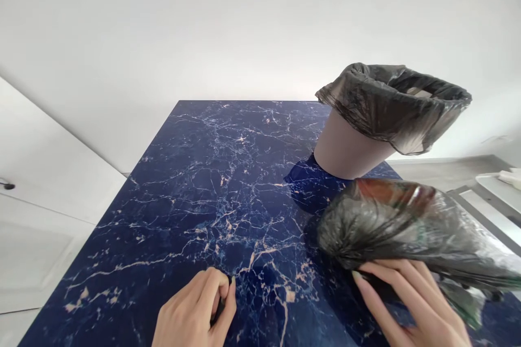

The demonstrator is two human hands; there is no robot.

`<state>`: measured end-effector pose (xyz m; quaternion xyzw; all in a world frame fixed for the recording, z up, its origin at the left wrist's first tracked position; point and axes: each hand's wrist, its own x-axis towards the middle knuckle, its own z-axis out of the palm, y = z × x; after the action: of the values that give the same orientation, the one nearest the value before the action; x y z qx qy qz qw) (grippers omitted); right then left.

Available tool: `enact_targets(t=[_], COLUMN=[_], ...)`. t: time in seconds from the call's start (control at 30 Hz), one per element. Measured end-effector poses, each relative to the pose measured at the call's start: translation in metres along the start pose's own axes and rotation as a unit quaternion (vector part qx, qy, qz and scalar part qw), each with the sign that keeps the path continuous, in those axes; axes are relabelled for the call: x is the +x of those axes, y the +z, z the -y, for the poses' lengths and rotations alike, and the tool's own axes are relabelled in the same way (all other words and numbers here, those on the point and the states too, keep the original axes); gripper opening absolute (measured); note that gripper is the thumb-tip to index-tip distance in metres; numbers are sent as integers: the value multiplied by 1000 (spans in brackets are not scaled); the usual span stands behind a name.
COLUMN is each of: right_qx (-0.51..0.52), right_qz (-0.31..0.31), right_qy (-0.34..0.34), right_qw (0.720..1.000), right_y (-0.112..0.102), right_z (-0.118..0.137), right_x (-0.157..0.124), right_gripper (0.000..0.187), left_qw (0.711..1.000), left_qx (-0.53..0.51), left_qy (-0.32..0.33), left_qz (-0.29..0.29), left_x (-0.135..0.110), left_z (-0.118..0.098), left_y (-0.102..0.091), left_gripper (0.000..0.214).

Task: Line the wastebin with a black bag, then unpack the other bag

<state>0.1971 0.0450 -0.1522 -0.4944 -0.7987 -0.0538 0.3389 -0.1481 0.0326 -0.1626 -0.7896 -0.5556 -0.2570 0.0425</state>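
Observation:
A filled, dark see-through rubbish bag [391, 222] lies on its side at the right of the table, its gathered end to the left. Orange, white and green contents show through the plastic. My right hand [415, 298] is at the bag's near side, thumb and fingers close together by the gathered end; their grip is partly hidden by the plastic. At the front middle, my left hand [199, 306] is closed in a pinch. A small black thing [218, 312] shows between its thumb and fingers, too little visible to name.
A pinkish-grey bin [345, 143] lined with a black bag [378, 103] stands at the table's back right, with something pale inside. The dark blue marble-patterned table [228, 184] meets a white wall behind. White cabinet doors [36, 211] are at left, a white-topped surface [499, 192] at right.

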Motion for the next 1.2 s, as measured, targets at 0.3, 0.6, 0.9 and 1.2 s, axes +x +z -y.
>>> enact_targets(t=[0.3, 0.6, 0.9, 1.2], right_qx=[145, 356, 342, 206], right_qz=[58, 82, -18, -104], right_qy=[-46, -88, -65, -130], right_qw=[987, 927, 937, 964], right_y=[31, 62, 70, 68], right_z=[47, 52, 34, 31], right_x=[44, 114, 139, 124], right_gripper=[7, 9, 10, 38], left_qw=[999, 993, 982, 978], left_qx=[-41, -76, -157, -168], left_qy=[22, 86, 105, 88], left_qz=[21, 37, 16, -88], left_x=[8, 66, 119, 124], left_z=[-5, 17, 33, 32], left_y=[-9, -21, -13, 0], left_gripper=[24, 34, 10, 10])
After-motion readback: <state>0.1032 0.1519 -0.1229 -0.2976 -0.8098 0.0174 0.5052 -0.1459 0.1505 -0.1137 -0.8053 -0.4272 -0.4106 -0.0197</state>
